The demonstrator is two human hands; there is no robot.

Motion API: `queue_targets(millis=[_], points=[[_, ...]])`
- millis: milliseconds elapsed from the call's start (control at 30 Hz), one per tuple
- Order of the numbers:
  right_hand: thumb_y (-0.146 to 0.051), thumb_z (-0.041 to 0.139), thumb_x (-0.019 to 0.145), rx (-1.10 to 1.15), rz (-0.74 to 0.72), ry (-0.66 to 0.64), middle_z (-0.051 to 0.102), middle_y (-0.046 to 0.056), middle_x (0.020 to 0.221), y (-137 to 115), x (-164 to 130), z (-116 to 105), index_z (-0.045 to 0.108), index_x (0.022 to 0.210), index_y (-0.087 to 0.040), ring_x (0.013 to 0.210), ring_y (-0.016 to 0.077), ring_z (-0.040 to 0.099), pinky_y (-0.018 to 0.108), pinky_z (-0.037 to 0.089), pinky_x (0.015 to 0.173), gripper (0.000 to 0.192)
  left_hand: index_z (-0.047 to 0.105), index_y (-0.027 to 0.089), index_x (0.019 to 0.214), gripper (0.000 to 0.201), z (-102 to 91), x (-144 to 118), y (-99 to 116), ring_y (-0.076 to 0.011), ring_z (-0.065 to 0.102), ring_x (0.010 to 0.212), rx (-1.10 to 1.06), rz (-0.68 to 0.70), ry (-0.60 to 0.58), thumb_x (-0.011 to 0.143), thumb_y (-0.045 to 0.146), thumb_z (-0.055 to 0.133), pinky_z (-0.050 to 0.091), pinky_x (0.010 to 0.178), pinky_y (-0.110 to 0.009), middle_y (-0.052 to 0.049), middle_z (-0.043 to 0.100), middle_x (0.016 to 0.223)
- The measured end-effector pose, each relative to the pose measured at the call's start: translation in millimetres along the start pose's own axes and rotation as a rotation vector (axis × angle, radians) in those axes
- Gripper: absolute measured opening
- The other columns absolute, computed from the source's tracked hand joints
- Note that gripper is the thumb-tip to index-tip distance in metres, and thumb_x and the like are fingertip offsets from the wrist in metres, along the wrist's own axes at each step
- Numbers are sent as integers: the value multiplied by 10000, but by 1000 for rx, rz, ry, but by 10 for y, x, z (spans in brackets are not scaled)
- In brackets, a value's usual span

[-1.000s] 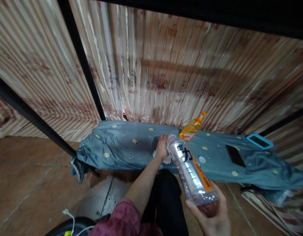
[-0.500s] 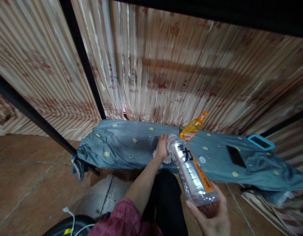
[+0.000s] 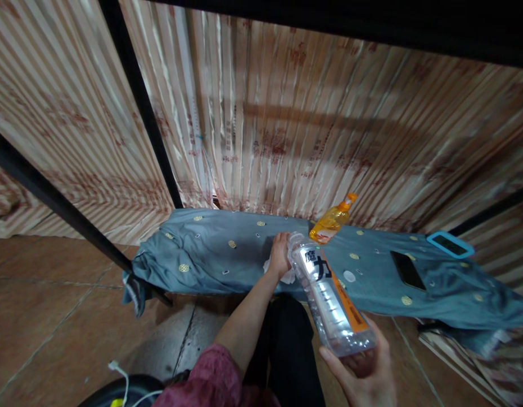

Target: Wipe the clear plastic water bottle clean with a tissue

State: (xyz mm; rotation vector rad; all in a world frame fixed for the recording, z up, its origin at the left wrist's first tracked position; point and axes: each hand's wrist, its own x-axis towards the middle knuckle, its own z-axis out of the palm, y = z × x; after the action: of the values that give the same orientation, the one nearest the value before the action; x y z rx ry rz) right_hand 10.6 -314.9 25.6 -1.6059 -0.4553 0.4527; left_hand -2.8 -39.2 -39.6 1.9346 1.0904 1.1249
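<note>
A clear plastic bottle (image 3: 329, 299) with a silver and orange label slants across the view, its neck pointing away from me and down toward the bench. From below, my right hand (image 3: 367, 367) grips its base, thumb on the near side. My left hand (image 3: 280, 254) is closed at the bottle's neck, its fingertips partly hidden there. White tissue (image 3: 288, 277) shows beneath that hand on both sides. Just beyond the neck, an orange pump bottle (image 3: 331, 221) of yellow liquid stands on the bench.
A grey-blue patterned cloth (image 3: 214, 249) covers the long bench. To the right are a white round disc (image 3: 349, 276), a black phone (image 3: 407, 270) and a blue-framed object (image 3: 450, 245). Dark metal poles (image 3: 138, 85) stand by the striped curtain (image 3: 278, 113). A white cable (image 3: 124, 376) lies lower left.
Both hands and the bottle keep nearly the same place. The view has shifted very slightly.
</note>
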Motion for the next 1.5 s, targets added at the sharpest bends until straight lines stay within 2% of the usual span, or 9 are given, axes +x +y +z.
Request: queue_targets(millis=[300,533,700,900,1033,1233,1500], points=[[-640,996,550,14,-9,0,747,101,1186,75,28,-4,464,1532,-253,896,289,754,377,601,773,1182,671,173,1201,298,10,7,-31,-279,656,1177,31,1,-30,921,267,709,540,1091,-431,-116,709,1213],[-683,986,528,3,-4,11,756,126,1185,99,36,-6,471,1535,-235,861,298,762,380,606,734,1217,671,175,1223,309,13,5,-51,-277,650,1193,27,-11,-40,931,273,703,542,1080,-423,-118,703,1228],[-692,982,541,17,-20,0,750,157,1243,138,37,8,458,1557,-224,844,291,764,385,606,735,1235,692,187,1175,255,-15,36,-24,-267,657,1168,50,-23,-43,930,254,713,543,1081,-423,-102,718,1195],[-709,982,528,4,-5,2,778,137,1147,151,34,12,465,1548,-211,865,312,778,392,624,736,1247,714,167,1110,177,-109,45,77,-262,673,1137,69,-29,-61,938,203,695,554,1049,-395,-110,735,1147],[-712,976,536,-8,-12,3,780,140,1156,136,43,7,489,1532,-207,900,313,782,390,634,756,1218,728,189,1051,129,-146,51,117,-268,674,1125,83,-8,-74,927,181,696,559,1059,-405,-98,737,1115],[-715,979,527,15,7,2,778,140,1156,107,44,28,496,1525,-203,945,325,780,404,637,800,1221,714,206,1031,105,-130,61,71,-261,672,1108,57,-13,-41,930,198,688,574,1040,-410,-84,735,1093],[-719,987,505,22,16,14,782,140,1151,75,47,40,523,1507,-197,937,331,775,421,639,810,1221,712,215,992,82,-147,76,53,-268,657,1062,80,29,-55,938,174,666,558,1033,-411,-86,738,1074]])
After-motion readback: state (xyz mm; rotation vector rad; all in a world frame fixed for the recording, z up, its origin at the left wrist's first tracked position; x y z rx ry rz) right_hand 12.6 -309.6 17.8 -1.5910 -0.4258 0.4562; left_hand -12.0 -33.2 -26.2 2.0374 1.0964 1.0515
